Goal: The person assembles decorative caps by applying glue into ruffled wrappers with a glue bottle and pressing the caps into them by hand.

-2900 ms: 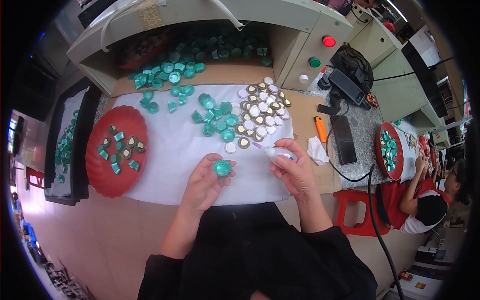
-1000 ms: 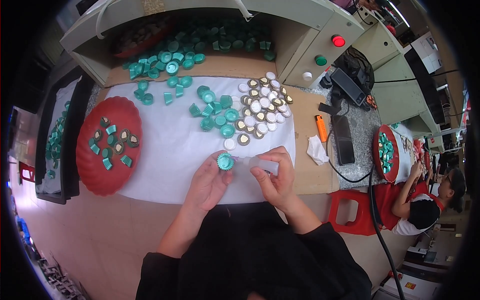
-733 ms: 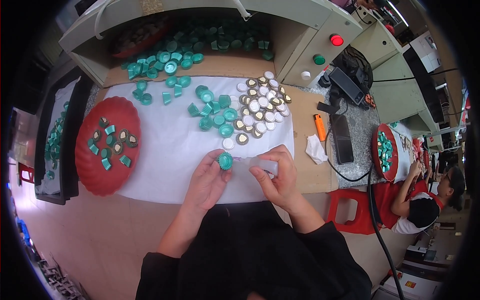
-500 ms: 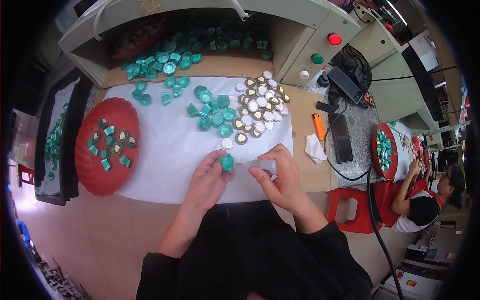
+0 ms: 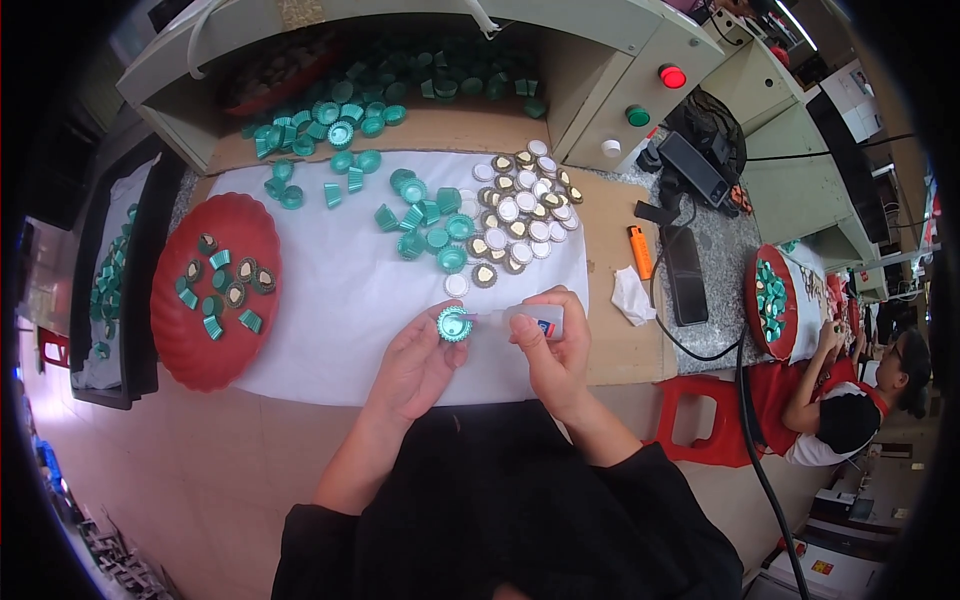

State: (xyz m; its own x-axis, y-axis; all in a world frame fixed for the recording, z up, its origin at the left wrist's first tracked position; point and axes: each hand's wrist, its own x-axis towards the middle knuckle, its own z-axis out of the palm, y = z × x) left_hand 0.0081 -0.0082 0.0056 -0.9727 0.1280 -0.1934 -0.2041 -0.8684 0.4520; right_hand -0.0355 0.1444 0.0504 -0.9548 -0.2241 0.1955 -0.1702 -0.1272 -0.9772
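No lettering legible; label point(image 5: 546, 328) on the bottle point(image 5: 550, 314) in the right hand point(image 5: 562, 365) showed blue and red, too small to read; yellow-and-red sticker point(image 5: 822, 567), well right of that hand, likewise unreadable.

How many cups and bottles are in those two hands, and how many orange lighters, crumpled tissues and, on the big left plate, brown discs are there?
Green cup in the left hand: 1
Bottle in the right hand: 1
Orange lighter: 1
Crumpled tissue: 1
Brown discs on the red plate: 5
Total: 9
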